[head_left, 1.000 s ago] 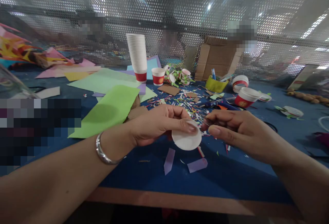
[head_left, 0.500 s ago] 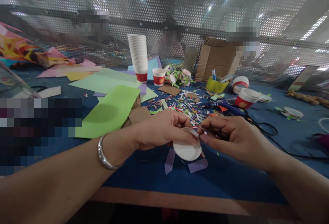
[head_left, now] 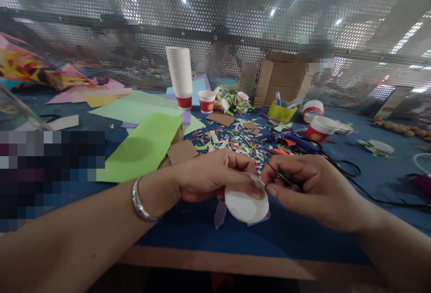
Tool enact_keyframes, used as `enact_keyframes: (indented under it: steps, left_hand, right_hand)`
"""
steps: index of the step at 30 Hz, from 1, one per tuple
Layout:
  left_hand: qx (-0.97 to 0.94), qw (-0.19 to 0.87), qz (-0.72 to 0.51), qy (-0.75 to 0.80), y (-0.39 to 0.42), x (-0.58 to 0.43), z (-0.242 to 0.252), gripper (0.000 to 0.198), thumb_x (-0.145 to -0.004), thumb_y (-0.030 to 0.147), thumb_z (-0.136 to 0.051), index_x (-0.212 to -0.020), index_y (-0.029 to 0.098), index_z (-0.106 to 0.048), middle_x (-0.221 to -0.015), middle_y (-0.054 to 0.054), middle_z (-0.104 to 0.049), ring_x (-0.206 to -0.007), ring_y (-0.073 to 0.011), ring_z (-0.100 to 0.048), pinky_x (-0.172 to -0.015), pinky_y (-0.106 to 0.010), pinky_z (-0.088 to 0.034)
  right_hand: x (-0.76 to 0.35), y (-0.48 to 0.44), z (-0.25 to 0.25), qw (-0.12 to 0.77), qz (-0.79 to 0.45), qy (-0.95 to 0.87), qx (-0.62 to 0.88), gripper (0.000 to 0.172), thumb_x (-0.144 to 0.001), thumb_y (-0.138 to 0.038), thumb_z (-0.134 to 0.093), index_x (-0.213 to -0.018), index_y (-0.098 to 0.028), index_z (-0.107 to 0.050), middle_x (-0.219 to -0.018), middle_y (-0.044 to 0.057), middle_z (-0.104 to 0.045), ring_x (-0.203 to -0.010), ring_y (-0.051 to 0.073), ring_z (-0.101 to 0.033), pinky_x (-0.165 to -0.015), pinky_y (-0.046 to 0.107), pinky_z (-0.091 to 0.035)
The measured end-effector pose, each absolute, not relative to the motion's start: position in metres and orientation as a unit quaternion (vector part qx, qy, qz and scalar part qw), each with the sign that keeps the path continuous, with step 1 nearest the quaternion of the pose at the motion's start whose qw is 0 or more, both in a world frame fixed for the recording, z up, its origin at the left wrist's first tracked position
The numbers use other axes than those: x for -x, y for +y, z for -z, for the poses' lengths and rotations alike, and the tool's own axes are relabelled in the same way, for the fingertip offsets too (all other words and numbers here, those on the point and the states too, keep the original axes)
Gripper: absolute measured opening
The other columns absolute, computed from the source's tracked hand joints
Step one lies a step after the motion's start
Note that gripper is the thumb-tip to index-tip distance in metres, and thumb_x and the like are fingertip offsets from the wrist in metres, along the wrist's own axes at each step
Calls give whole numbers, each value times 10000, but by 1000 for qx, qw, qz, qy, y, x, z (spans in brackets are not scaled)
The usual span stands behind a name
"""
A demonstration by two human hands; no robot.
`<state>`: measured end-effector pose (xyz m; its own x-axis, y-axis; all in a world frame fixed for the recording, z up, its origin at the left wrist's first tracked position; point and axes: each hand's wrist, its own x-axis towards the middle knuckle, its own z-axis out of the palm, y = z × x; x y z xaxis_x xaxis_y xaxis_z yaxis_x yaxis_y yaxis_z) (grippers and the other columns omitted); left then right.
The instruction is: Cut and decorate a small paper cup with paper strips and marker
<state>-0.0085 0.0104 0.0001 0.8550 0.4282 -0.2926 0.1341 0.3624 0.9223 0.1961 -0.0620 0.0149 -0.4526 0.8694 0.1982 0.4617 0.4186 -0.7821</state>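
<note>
My left hand, with a silver bangle at the wrist, grips a round white paper cup base with its thumb flat across the top. At the disc's right edge, my right hand is closed on a thin dark pointed metal tool. The tool's kind is unclear, as the fingers cover much of it. Below the disc, two purple paper pieces lie on the blue table, one partly covered by it. Coloured paper scraps spread just beyond both hands.
Bright green paper and brown cardboard pieces lie at left. Behind stand a tall stack of paper cups, a single cup and a yellow-green holder. A blue glue gun trails a black cable at right, near another cup.
The white disc has come slightly lower and nearer, covering more of the right purple piece. My right hand has shifted a little rightward, and the dark tool shows more clearly.
</note>
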Motion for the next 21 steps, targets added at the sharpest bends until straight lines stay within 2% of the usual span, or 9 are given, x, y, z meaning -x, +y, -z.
enact_keyframes:
  steps: [4, 8, 14, 18, 21]
  left_hand:
    - [-591, 773, -55, 225, 10, 11, -1, 311, -728, 330, -874, -861, 148, -661, -672, 51, -576, -512, -46, -463, -418, -172, -292]
    - [-602, 771, -34, 207, 11, 11, -1, 210, -768, 249, -825, -869, 156, -667, -708, 51, -619, -499, -42, -479, -381, -144, -326]
    - [-604, 763, -12, 228, 10, 10, -7, 144, -733, 198, -800, -775, 179, -664, -646, 57, -623, -468, -61, -467, -349, -142, -344]
    - [-609, 753, 3, 248, 8, 10, -11, 118, -715, 189, -768, -819, 193, -713, -653, 55, -632, -460, -64, -478, -351, -149, -341]
    - [-615, 749, -6, 247, 8, 10, -10, 140, -726, 181, -750, -866, 184, -740, -648, 51, -627, -456, -65, -472, -352, -156, -336]
  right_hand:
    - [-196, -62, -14, 301, -375, -783, 395, 139, -870, -119, -592, -750, -188, -580, -662, -61, -459, -562, 66, -378, -465, 188, -297]
    - [-195, -63, -12, 277, -405, -781, 385, 140, -813, -59, -588, -759, -188, -572, -668, -67, -472, -559, 61, -375, -470, 186, -295]
    - [-194, -64, -9, 243, -366, -811, 387, 158, -757, -36, -581, -752, -194, -576, -645, -78, -444, -544, 61, -340, -475, 210, -260]
    - [-191, -64, -8, 239, -351, -814, 395, 159, -739, -40, -573, -710, -191, -531, -641, -79, -416, -554, 61, -346, -497, 208, -285]
    - [-191, -64, -8, 252, -352, -815, 385, 153, -760, -50, -598, -720, -191, -554, -643, -79, -430, -567, 66, -356, -506, 212, -290]
